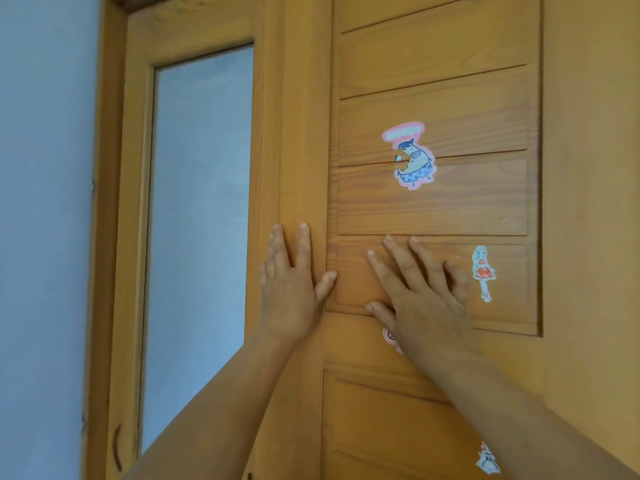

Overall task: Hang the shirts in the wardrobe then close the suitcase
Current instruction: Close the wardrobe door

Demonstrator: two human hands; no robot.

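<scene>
A pale blue-grey wall (41,202) fills the left of the view, and beside it stands a wardrobe of orange-stained wood. The wardrobe door (433,202) with slatted horizontal panels is the landmark here, taking up the middle and right of the view. To the left of that door is a second wooden door with a tall frosted pane (201,220) set in its frame.

The left hand (292,289) lies flat on the upright stile at the left edge of the slatted door, fingers (304,247) straight and pointing up, thumb spread out to the right onto the panel's edge; it grips nothing. The right hand (420,292) presses flat on the lowest slat of the same door, fingers spread and relaxed, angled up and to the left, also holding nothing. Both bare forearms rise from the bottom of the view toward the door.

Several stickers sit on the slatted door. A cartoon sticker with a pink outline (414,157) is above the hands, across the gap between two slats. A small figure in a red dress (483,271) is just right of the right hand. A pink sticker (389,336) is partly covered by the right wrist, below the slats. Another small figure sticker (486,459) is on the lower panel, near the bottom edge.

No shirts or suitcase show in this view; only the wardrobe's outside is seen.
</scene>
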